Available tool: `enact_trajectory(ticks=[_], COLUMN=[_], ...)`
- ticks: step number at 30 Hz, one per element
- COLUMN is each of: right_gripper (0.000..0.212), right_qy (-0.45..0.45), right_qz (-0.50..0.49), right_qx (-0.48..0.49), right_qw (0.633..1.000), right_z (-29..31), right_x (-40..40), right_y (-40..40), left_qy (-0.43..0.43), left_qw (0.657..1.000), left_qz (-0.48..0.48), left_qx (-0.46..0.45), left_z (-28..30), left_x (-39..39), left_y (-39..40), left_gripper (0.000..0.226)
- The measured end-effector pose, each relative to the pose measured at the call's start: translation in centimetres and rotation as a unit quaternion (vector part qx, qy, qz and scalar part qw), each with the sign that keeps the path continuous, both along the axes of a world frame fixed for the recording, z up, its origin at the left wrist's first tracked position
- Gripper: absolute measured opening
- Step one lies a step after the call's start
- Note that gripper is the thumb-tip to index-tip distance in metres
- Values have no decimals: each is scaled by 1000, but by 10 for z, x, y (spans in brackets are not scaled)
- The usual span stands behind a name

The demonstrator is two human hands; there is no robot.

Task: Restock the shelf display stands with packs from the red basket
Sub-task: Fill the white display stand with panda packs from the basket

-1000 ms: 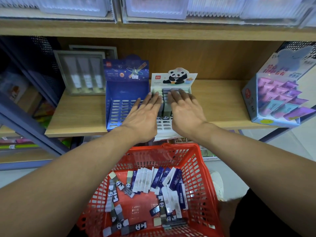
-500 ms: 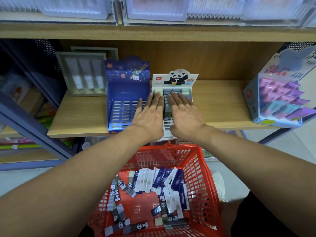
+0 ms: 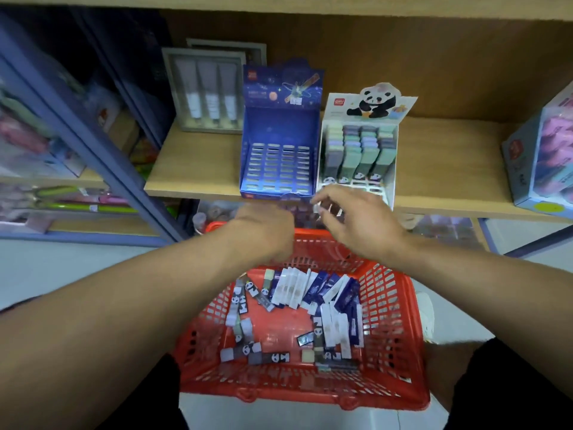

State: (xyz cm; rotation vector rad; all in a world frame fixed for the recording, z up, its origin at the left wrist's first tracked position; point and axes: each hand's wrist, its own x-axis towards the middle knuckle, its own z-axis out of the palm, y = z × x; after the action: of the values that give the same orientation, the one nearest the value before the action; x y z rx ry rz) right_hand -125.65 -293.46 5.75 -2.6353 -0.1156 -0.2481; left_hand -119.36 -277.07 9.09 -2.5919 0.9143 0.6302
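A red basket point(image 3: 400, 305) sits below the wooden shelf point(image 3: 192, 184). It holds several blue-and-white packs point(image 3: 313, 290) and panda-print packs point(image 3: 245, 305). On the shelf stands a blue space-themed stand point(image 3: 279, 135) with empty slots. Beside it on the right is a white panda stand point(image 3: 359, 150), whose back rows hold pastel packs. My left hand point(image 3: 266, 231) hovers over the basket's far rim with its fingers bent downward, holding nothing. My right hand point(image 3: 356, 221) hangs just in front of the panda stand's front edge, fingers loosely spread and empty.
A grey box with three tubes point(image 3: 207, 91) stands behind the blue stand on the left. A pastel display box point(image 3: 545, 156) sits at the shelf's right end. A blue metal rack frame point(image 3: 93, 144) with goods lies to the left.
Both hands have left the packs in the panda stand and drawn back toward the basket, their fingers now relaxed. The camera has tilted down.
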Motion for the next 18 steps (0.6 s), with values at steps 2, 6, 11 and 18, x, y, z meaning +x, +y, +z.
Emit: enact_trajectory(ticks=[2,6,11,18], right_gripper=[20,28,30,32], right_qy=[75,299,414,495], right_qz=[68,176,50,49], right_qx=[-67,-208,-77,17], right_qw=[993,915,906,867], right_z=[-31,-87,-160,-250], right_x=[-14,-26,-30,-64], right_y=[6,23,54,102], left_qy=[76,191,220,259], left_qw=[995,977,972,961], left_qz=[-19,-22,22,68], left_qx=[57,96,74,70], left_z=[-18,-76,-159,-256], left_x=[-2,-10,-22,-66], left_y=[20,55,94,109], left_gripper=[30,41,49,46])
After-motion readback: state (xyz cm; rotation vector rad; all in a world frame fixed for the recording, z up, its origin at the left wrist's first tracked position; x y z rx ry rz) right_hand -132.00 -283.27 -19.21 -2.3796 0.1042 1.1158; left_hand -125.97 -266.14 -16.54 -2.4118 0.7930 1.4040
